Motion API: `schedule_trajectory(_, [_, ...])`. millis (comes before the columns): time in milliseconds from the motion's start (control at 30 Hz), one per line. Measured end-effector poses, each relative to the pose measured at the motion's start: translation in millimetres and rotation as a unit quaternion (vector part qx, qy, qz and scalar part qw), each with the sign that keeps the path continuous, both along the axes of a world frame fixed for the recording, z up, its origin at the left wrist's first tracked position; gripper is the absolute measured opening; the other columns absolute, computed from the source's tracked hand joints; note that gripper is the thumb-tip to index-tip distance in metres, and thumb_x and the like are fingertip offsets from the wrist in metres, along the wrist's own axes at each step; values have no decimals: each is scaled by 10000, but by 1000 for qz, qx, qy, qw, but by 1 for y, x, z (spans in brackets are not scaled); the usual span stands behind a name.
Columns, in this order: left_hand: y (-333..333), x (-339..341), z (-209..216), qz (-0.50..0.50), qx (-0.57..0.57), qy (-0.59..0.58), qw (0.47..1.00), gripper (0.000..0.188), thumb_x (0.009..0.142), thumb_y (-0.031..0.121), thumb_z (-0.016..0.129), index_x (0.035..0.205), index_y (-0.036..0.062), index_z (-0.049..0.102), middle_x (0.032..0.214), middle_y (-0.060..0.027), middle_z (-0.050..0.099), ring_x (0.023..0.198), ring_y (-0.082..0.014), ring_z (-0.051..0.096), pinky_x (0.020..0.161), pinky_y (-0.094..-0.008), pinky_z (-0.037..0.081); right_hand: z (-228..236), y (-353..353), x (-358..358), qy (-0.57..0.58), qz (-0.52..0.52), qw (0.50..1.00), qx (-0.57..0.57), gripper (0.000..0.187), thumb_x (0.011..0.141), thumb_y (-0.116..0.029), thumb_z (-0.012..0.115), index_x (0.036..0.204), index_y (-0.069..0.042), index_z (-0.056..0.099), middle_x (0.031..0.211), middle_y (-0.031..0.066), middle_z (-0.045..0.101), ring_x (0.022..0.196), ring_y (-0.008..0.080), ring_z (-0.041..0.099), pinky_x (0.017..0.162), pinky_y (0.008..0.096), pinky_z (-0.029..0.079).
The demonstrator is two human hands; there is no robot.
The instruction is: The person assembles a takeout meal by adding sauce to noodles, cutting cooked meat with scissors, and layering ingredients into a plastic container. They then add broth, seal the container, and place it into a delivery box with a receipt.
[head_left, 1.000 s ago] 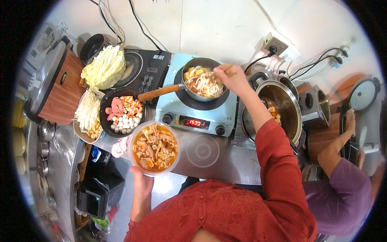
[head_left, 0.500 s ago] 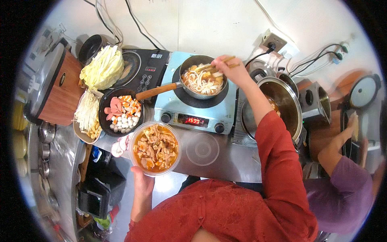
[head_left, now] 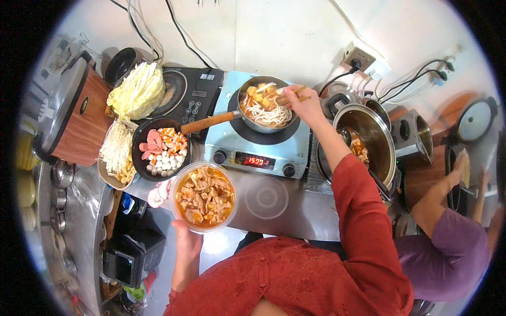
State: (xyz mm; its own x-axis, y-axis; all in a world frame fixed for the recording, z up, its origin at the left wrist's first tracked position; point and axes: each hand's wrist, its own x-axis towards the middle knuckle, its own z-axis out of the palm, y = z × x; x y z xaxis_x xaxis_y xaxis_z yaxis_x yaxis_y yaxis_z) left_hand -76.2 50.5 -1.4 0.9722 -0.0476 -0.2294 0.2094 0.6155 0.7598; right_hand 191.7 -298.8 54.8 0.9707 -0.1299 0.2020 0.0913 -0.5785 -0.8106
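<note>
Right hand (head_left: pixel 301 101): fingers closed on chopsticks (head_left: pixel 305 98), at the far right rim of the pan (head_left: pixel 252 125); tips not clearly seen. Pan: wood-handled, on the blue cooker (head_left: pixel 217 141). Noodles (head_left: pixel 269 117): white, in the pan, now gathered toward its near side; half a second ago they spread farther across. Yellow pieces (head_left: pixel 257 96): now more exposed at the far left of the pan. Judged meaning: the contents are being turned over, with the stirring in progress. Left hand (head_left: pixel 188 241): gripping the clear tub (head_left: pixel 203 230) at its near left, thumb visible, other fingers hidden. Meat (head_left: pixel 206 195): in reddish liquid, in the tub; no clear change, apparently none yet added. Lid (head_left: pixel 266 198): clear, round, on the tabletop (head_left: pixel 311 210). Black bowl (head_left: pixel 138 159): just beyond the tub, holding sausage (head_left: pixel 153 141) and white balls (head_left: pixel 166 163).
</note>
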Motion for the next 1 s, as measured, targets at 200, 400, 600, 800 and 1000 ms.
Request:
schedule_trajectory(200, [-1,1,2,0,29,7,1000,911,868,702,400,1507,77,222,1527,-94,326,1389,-261,340,1148,-447,276,19,8,-14,-107,77,990,55,247,935,-204,605,910,30,682,772,59,688,672,72,612,573,256,509])
schedule_trajectory(400, [-9,10,8,-1,-6,-12,1000,954,832,631,585,1517,96,192,1520,-60,314,1391,-224,321,1131,-417,296,30,16,-40,-106,111,946,-285,202,917,-243,586,900,-69,687,884,146,667,745,342,649,656,430,524])
schedule_trajectory(600, [-17,11,-7,-41,-20,-21,999,928,846,610,587,1516,99,197,1519,-61,318,1385,-225,330,1135,-419,293,-3,19,-36,-88,197,889,-404,271,839,-100,612,1103,-153,640,1086,90,621,920,317,651,760,411,536])
schedule_trajectory(800, [-20,5,-34,-127,13,32,991,816,931,610,434,1509,77,212,1529,-101,312,1385,-271,339,1141,-469,286,-2,14,-115,-279,90,917,-271,418,761,-11,639,1165,-118,619,985,111,626,831,295,632,684,386,544])
schedule_trajectory(1000, [-53,11,-40,-265,-26,47,963,925,860,687,462,1508,78,205,1548,-96,276,1405,-274,294,1152,-474,256,-37,-3,-293,-153,53,972,-173,221,786,-103,654,1005,-120,678,808,61,603,718,251,626,623,370,535])
